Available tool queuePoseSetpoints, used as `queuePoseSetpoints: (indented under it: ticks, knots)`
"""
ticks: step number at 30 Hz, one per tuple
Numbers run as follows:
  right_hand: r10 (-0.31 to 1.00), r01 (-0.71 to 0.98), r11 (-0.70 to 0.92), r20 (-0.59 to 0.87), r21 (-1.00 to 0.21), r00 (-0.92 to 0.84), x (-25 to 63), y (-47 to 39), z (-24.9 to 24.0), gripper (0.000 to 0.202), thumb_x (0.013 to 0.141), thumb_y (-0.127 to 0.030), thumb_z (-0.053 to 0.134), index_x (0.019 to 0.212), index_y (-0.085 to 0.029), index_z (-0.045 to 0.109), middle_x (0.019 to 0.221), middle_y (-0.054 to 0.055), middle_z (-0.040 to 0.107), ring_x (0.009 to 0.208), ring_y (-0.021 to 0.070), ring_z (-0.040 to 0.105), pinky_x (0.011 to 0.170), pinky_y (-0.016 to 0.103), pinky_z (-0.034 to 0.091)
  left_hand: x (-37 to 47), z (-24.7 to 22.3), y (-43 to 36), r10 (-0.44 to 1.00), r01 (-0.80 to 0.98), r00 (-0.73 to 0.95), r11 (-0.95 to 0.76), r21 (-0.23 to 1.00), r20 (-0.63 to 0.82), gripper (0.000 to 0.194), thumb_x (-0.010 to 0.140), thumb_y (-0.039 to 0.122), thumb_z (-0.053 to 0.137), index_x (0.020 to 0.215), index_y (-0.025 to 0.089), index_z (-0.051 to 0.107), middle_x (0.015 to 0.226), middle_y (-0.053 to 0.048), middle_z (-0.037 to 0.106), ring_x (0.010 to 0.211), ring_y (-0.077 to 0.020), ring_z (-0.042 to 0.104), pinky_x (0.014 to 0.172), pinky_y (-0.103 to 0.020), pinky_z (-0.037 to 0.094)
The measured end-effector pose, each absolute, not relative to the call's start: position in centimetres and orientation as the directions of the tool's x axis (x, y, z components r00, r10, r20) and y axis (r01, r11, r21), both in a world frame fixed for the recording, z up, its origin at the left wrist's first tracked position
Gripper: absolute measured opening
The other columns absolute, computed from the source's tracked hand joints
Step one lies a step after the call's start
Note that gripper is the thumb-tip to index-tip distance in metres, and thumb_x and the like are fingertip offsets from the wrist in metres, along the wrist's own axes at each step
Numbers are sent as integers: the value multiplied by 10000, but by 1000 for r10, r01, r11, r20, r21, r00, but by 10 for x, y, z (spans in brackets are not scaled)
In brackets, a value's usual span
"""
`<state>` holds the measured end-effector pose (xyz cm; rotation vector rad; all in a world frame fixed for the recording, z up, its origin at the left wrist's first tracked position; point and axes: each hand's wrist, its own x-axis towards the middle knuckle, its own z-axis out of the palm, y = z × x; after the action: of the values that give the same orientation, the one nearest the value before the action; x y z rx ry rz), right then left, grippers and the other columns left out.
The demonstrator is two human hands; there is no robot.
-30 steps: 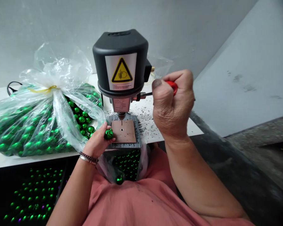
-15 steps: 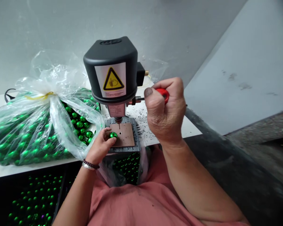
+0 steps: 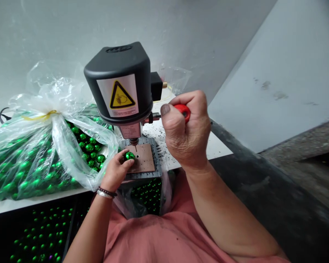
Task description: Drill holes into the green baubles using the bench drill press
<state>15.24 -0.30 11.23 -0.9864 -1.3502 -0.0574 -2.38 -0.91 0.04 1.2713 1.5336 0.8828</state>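
Observation:
Between the thumb and fingers of my left hand (image 3: 117, 168) is a shiny green ball (image 3: 129, 156). The ball is at the left part of a brown board (image 3: 144, 164), beside the small hole in the board. Just above that hole points the thin bit (image 3: 136, 148) of a black drill press (image 3: 119, 80), apart from the ball. My right hand (image 3: 188, 129) is wrapped round the red knob (image 3: 184, 110) of the drill press's feed lever, at the machine's right side. A warning label with a yellow triangle covers the front of the drill's housing.
A clear plastic bag (image 3: 24, 164) full of green balls lies left of the drill, tied with a yellow strip and torn open near it. Dark shavings (image 3: 164, 149) litter the white table (image 3: 218, 146). More green balls (image 3: 146, 191) sit below the table edge.
The view has shifted slightly, moving the drill press left in the picture. My left hand has brought the green ball slightly nearer the hole. My right hand stays on the red knob.

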Motion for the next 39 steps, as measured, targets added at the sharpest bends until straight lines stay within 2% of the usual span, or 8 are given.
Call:
queuePoseSetpoints:
  ticks: [4, 13, 19, 25, 28, 33, 36, 39]
  knots:
    - [508, 551, 609, 814, -570, 280, 153, -4, 112, 132, 819, -326, 489, 770, -212, 443, 602, -72, 391, 489, 16, 357, 483, 148, 369, -23, -4, -5, 997, 555, -10, 69, 829, -76, 471, 712, 319, 606, 1154, 158, 573, 1081, -80, 649, 979, -222, 591, 887, -344, 430]
    - [519, 539, 614, 810, -577, 275, 154, -4, 112, 133, 812, -320, 499, 766, -209, 442, 627, -70, 409, 502, 11, 377, 496, 141, 384, -13, 3, 0, 999, 725, 42, -12, 688, -27, 428, 716, 258, 601, 1126, 134, 613, 1106, -121, 645, 1029, -255, 579, 926, -377, 405]
    - [515, 534, 619, 811, -576, 278, 153, -5, 111, 135, 811, -316, 506, 769, -201, 449, 618, -67, 402, 503, 18, 368, 489, 156, 384, -15, 1, 13, 995, 668, 97, -52, 743, -18, 401, 649, 237, 656, 1050, 217, 659, 1088, -49, 664, 1055, -224, 575, 959, -347, 391]
    - [509, 545, 614, 814, -571, 279, 154, -5, 111, 121, 802, -299, 514, 765, -202, 452, 623, -69, 400, 504, 13, 368, 479, 143, 373, -19, -2, 19, 992, 654, 122, -62, 753, -24, 427, 637, 258, 676, 1059, 194, 661, 1092, -62, 666, 1024, -222, 590, 949, -349, 402]
    - [503, 556, 610, 818, -565, 280, 154, -5, 110, 132, 805, -319, 510, 769, -204, 458, 635, -65, 411, 516, 17, 377, 477, 146, 376, -21, -8, 17, 988, 600, 151, -107, 793, 19, 439, 654, 257, 671, 1090, 215, 643, 1107, -43, 659, 1051, -213, 576, 967, -343, 390]
    - [493, 553, 611, 819, -567, 294, 153, -4, 109, 153, 811, -335, 505, 760, -198, 458, 655, -59, 416, 523, 10, 382, 468, 146, 367, -22, -13, 10, 977, 561, 192, -184, 807, 90, 390, 740, 269, 596, 1125, 210, 617, 1183, -69, 621, 1119, -219, 535, 1009, -358, 351]
    - [494, 534, 622, 816, -573, 300, 152, -4, 109, 158, 814, -341, 499, 756, -202, 454, 659, -58, 401, 536, 6, 400, 459, 144, 354, -20, -14, 7, 989, 558, 124, -137, 818, 81, 379, 738, 296, 592, 1106, 209, 619, 1174, -69, 625, 1125, -227, 528, 1007, -361, 347]
    - [504, 517, 626, 809, -583, 302, 152, -4, 109, 156, 816, -347, 497, 759, -207, 454, 658, -55, 395, 555, 11, 417, 457, 148, 354, -17, -13, 7, 996, 544, 90, -56, 837, 9, 381, 721, 303, 596, 1086, 197, 609, 1027, -43, 675, 979, -208, 592, 901, -334, 426]
